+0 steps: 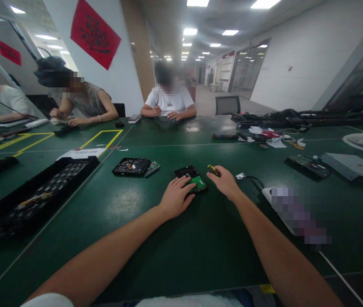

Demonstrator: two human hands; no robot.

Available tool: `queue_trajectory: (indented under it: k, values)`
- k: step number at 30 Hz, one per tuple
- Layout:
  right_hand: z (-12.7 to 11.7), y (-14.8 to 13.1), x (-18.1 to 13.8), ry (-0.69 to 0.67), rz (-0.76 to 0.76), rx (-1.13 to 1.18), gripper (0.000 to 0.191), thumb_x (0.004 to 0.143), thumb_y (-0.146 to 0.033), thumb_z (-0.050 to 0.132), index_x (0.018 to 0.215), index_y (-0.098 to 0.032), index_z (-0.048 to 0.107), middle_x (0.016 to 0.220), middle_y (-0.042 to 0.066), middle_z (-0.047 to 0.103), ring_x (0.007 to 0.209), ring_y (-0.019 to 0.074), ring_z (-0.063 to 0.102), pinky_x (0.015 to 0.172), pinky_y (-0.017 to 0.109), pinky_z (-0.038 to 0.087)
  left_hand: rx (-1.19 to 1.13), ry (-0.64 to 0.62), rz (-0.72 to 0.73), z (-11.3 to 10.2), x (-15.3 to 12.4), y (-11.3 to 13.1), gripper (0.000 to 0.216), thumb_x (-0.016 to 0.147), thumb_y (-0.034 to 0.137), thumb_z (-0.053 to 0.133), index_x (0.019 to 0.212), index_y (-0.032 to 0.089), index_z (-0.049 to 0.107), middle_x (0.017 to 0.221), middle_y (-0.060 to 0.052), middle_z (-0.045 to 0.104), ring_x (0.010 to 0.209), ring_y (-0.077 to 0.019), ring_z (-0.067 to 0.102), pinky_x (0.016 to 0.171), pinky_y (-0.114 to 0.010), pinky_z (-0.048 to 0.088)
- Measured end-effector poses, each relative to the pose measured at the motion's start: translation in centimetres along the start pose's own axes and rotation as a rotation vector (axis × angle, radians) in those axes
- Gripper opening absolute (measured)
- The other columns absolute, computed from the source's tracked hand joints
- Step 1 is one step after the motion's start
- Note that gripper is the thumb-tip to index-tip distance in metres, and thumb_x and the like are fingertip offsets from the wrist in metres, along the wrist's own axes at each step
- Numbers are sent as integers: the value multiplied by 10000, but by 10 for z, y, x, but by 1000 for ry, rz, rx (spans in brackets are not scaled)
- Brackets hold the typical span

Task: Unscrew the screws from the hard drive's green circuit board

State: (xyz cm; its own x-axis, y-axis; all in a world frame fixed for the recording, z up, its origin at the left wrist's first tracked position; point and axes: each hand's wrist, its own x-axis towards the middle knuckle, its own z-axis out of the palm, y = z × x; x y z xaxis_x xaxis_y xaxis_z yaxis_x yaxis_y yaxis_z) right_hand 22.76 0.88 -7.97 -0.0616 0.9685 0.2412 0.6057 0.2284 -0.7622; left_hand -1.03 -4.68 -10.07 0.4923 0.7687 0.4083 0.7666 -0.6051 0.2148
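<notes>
A hard drive [198, 183], black with a green circuit board, lies flat on the green table in front of me. My left hand [175, 197] rests on its near left part, fingers stretched over the top and thumb apart at the near edge. Just right of the drive, my right hand [224, 182] is closed round a small yellow-and-black screwdriver [212, 170]; its tip cannot be made out. Left of the drive sits an opened black drive case [131, 166] with small parts inside, and a loose circuit board [152, 168] leans by its right side.
A long black tray [45, 194] holding loose parts stands at left. To the right are a cable plug [240, 176], a white-edged blurred object [283, 213], another drive [307, 166] and a grey metal box [354, 166]. Scissors [270, 134] lie farther back. Several people sit across the table.
</notes>
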Motion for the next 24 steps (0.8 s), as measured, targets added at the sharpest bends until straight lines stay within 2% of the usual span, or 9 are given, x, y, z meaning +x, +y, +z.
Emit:
queue_trajectory:
  k: [6,11,17,24]
  values:
    - [-9,-8,1,325,-198,-114,345,874,-458,593,1070,-178,647,1022,101,637,878,231,595,781,362,481,-90,-56,89,-5,4,-20,445,920,320,591,1360,265,552,1461,-102,501,1392,-298,429,1157,-561,336]
    - [-14,-20,-5,457,-350,-137,377,902,-448,593,1175,-188,598,1073,111,641,895,236,608,795,385,521,-234,-68,136,-9,6,-31,463,920,291,589,1376,259,517,1496,-98,457,1405,-264,415,1171,-508,353]
    - [-14,-24,-9,487,-385,-127,545,919,-439,583,1395,-208,453,1198,125,630,904,236,632,787,414,551,-288,-17,56,-7,5,-26,590,884,390,644,1419,237,450,1453,-110,504,1372,-271,454,1160,-490,383]
    - [-12,-23,-7,434,-431,-176,446,932,-386,562,1340,-215,498,1235,123,623,977,255,624,843,438,547,-210,78,-33,0,6,-27,569,862,461,654,1354,214,509,1368,-120,562,1309,-283,501,1127,-498,410]
